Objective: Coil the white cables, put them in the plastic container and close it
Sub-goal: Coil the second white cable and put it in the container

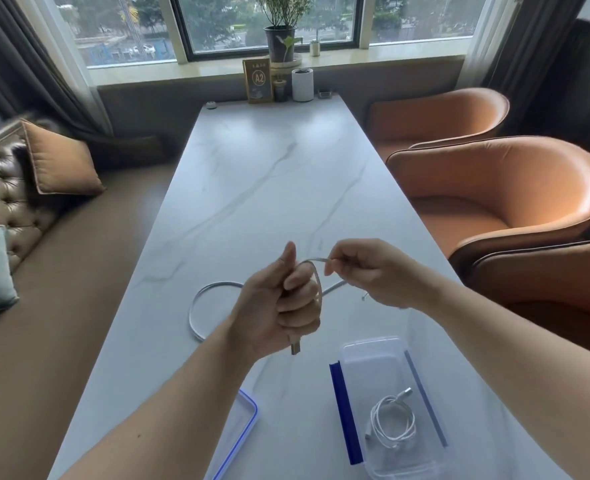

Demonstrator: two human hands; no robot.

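My left hand [288,306] is fisted around a white flat cable [196,306], thumb up, with the USB plug sticking out below the fist. My right hand [369,271] pinches the same cable just right of the fist, where it arcs over the left fingers. The rest of that cable loops on the table to the left. A clear plastic container [366,355] with blue clips stands open at the lower right, and a coiled white cable [392,422] lies inside it. The container's lid [243,420], blue-rimmed, lies on the table at the bottom centre.
The white marble table [269,188] runs away towards a window. At its far end stand a framed A2 sign [258,81] and a white cylinder [302,84]. Orange chairs [501,188] line the right side, a brown bench with cushions the left.
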